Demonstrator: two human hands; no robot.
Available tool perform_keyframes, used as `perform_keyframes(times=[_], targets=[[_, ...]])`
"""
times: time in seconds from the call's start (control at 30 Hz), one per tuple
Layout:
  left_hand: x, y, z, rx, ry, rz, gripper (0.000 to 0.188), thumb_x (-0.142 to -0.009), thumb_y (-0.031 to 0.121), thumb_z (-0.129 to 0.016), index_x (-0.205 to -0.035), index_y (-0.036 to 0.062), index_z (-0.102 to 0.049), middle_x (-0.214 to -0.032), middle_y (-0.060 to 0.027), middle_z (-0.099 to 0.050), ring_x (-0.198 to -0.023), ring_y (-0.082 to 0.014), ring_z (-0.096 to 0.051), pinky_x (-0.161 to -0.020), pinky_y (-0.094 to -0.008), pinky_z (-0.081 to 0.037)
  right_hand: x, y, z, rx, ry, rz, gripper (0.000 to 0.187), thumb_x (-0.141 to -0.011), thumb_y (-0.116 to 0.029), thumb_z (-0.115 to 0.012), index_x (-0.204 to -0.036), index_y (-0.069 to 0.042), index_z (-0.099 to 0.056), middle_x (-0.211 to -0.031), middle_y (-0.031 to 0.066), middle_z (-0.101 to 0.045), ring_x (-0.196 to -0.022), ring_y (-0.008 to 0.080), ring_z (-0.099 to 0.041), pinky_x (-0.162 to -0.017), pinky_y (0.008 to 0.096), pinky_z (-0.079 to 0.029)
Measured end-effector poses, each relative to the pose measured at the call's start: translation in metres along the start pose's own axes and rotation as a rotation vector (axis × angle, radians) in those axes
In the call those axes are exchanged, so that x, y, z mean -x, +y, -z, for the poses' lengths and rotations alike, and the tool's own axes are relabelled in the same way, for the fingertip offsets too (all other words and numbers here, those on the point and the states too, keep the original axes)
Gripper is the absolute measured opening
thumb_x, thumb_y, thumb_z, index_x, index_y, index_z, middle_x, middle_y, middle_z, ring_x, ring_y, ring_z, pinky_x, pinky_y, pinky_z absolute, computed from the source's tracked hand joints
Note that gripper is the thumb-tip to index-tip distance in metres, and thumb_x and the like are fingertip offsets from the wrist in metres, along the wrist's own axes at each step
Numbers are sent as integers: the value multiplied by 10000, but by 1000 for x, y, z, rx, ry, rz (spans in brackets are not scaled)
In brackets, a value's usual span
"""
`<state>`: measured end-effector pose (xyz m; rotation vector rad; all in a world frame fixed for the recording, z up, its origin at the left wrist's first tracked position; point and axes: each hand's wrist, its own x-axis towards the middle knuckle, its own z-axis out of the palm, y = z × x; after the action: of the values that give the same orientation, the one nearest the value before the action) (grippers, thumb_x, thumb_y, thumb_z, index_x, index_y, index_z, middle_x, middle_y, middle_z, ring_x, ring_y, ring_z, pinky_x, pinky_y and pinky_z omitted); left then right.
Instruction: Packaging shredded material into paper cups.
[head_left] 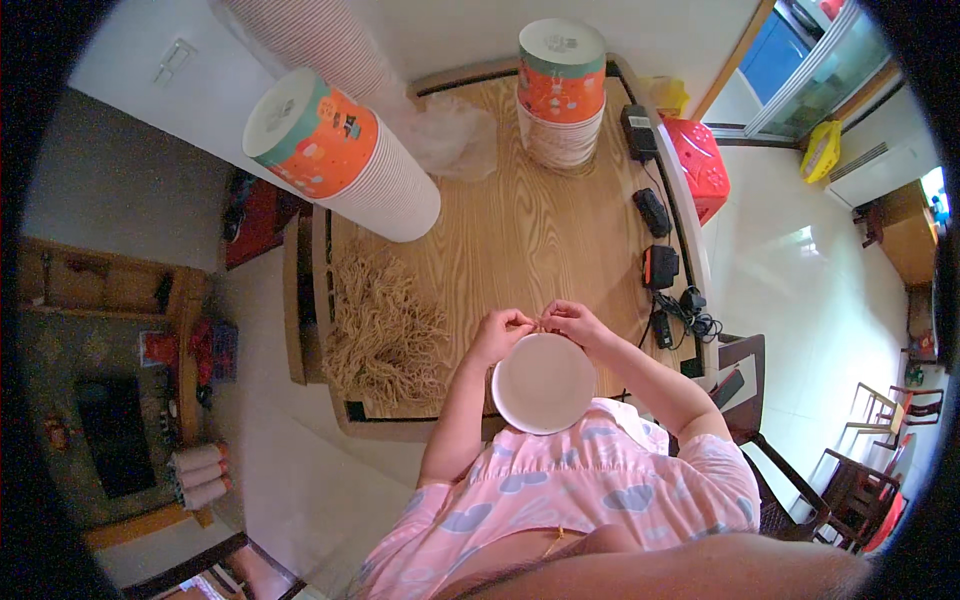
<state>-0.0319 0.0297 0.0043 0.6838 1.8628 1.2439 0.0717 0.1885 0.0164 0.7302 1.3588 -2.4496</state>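
Observation:
A white paper cup stands mouth up against my body at the table's near edge. Above its far rim my left hand and my right hand meet, each pinching an end of a thin tan string. Left of my hands a heap of the same tan string pieces lies on the table.
Tall stacks of paper cups rise from the wooden table: a leaning one at the left, a shorter one at the back. Clear plastic wrap lies between them. Black chargers and cables line the right edge.

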Motion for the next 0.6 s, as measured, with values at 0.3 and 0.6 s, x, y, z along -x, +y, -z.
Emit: perform_keyframes(times=[0.3,0.6], targets=[[7,-9,-2,225,52,73,37,-783,46,-615,-812,23,-609,-762,-30,-622,-697,-90,-570,-645,-249,-480,-1,9,-1,-39,52,1,86,-844,-141,-555,-819,-59,-555,-733,0,-554,-647,94,-509,-573,230,-431],[7,-7,0,206,54,71,34,-775,40,-623,-804,24,-616,-759,-27,-625,-695,-94,-574,-654,-249,-479,-1,-1,-2,140,40,-163,179,-864,-220,-544,-849,-47,-589,-749,3,-556,-662,76,-516,-557,216,-429]])
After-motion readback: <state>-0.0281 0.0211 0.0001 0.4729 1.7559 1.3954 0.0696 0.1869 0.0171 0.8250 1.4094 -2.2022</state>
